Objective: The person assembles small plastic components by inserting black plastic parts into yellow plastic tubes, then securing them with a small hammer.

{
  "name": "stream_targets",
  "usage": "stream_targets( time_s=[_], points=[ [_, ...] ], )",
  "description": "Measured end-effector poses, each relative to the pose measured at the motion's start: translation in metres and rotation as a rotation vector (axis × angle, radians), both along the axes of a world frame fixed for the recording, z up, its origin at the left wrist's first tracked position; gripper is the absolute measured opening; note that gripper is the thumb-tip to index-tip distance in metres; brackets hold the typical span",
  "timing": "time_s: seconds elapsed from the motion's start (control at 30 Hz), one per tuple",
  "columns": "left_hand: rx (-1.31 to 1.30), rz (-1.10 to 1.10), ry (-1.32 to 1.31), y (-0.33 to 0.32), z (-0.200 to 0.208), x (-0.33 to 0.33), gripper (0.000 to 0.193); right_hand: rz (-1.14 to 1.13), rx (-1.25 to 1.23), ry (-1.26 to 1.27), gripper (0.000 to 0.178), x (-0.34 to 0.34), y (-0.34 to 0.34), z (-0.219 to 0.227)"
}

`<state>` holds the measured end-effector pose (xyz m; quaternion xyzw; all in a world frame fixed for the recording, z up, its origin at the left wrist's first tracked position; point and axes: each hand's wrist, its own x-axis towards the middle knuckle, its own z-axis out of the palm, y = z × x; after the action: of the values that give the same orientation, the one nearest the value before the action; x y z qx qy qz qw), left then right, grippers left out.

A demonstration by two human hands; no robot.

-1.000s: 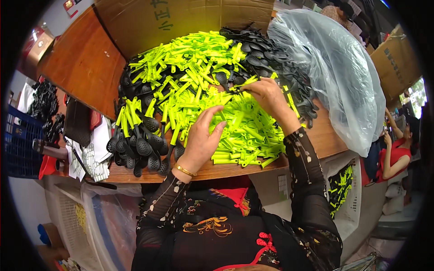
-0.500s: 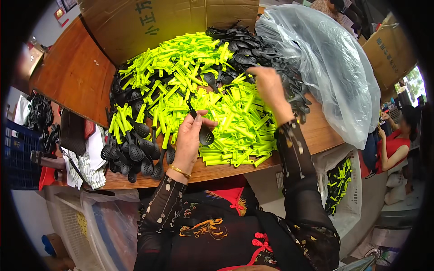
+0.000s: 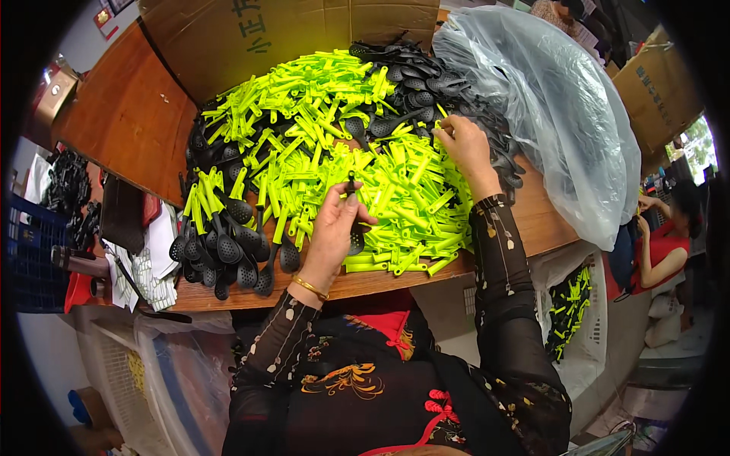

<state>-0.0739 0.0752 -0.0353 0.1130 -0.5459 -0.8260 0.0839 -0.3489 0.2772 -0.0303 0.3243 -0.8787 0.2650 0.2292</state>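
Currently the left hand [image 3: 332, 232] is closed around a black slotted spoon head [image 3: 355, 237], its stem pointing up toward the far side, held just above the near edge of the wooden table [image 3: 129, 129]. The right hand [image 3: 461, 146] reaches farther, its fingers pinched into the pile of yellow-green handles [image 3: 395, 190] at the far right of the heap; what that grip contains cannot be told. Loose black spoon heads [image 3: 426, 83] lie at the far side of the pile, next to a clear plastic bag [image 3: 563, 129]. Finished spoons with green handles [image 3: 228, 243] lie in a row at the near left of the table
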Motion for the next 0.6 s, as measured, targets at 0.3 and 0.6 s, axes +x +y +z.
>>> stream_targets(
  time_s=[0.3,0.6],
  points=[
    [0.075,0.077,0.074,-0.005,-0.002,0.003,0.035,0.584,0.237,-0.116,0.027,0.059,-0.044,0.018],
    [0.114,0.054,0.073,-0.001,-0.004,0.008,0.036,0.471,-0.242,-0.684,0.035,0.063,-0.023,0.031]
  ],
)
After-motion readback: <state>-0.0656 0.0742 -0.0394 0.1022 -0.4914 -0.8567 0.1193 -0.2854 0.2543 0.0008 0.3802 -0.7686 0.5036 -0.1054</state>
